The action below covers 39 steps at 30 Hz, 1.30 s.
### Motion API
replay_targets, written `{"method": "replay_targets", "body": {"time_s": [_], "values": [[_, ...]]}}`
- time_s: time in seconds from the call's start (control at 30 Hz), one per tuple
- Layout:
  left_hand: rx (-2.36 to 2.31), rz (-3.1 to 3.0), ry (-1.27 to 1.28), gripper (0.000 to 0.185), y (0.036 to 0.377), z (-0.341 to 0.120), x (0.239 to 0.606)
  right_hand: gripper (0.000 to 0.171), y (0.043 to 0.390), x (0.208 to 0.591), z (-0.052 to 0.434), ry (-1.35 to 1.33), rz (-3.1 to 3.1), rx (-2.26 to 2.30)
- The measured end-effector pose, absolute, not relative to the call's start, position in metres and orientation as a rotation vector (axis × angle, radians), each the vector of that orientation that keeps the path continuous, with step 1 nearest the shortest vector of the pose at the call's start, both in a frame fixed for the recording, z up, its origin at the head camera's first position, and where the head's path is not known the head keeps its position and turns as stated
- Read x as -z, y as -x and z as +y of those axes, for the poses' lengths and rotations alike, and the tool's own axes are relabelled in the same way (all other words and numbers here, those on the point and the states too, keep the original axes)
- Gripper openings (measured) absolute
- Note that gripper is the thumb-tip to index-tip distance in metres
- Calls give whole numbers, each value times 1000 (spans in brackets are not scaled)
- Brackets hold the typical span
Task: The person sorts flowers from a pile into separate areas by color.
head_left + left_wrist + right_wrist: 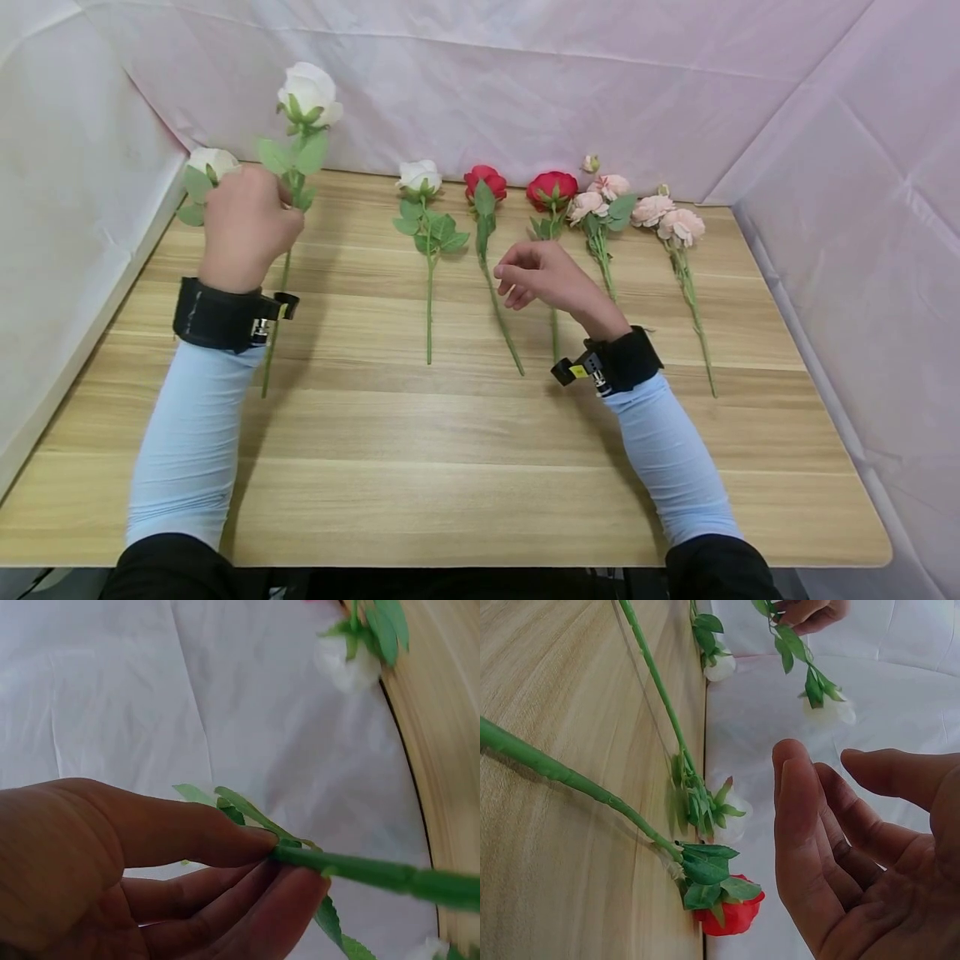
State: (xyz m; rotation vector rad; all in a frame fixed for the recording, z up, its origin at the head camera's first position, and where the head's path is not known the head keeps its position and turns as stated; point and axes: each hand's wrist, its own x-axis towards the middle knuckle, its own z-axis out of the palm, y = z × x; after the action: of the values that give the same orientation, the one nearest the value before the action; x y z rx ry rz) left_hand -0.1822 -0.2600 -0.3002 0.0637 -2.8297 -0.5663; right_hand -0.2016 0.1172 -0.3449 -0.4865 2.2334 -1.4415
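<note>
My left hand (251, 221) pinches the green stem (367, 871) of a white rose (309, 96) between thumb and fingers, holding it upright above the table. Its leaves show just above my fist, and the stem hangs below. Behind that hand another white rose (212, 162) lies at the far left, its stem hidden. My right hand (551, 279) hovers over the stems of two red roses, fingers loosely bent and holding nothing. The nearer red rose (731, 915) lies below it in the right wrist view. The other red rose (552, 190) lies just to its right.
A white rose (420, 177) lies left of the red ones on the wooden table (465, 500). Two pink flower sprays, one (600, 200) beside the red rose and one (681, 227) farther right, lie along the back. White cloth (525, 83) walls rise behind and at both sides.
</note>
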Motion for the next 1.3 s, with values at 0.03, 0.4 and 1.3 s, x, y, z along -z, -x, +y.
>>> {"method": "replay_targets", "body": {"time_s": [0.03, 0.4, 1.3], "values": [[583, -2826, -30, 33, 182, -255, 301, 22, 202, 344, 117, 488, 2233, 1435], [817, -2968, 282, 18, 175, -198, 307, 24, 198, 345, 108, 492, 2220, 1389], [1343, -2795, 519, 26, 153, -131, 321, 23, 170, 348, 74, 698, 2119, 1391]]}}
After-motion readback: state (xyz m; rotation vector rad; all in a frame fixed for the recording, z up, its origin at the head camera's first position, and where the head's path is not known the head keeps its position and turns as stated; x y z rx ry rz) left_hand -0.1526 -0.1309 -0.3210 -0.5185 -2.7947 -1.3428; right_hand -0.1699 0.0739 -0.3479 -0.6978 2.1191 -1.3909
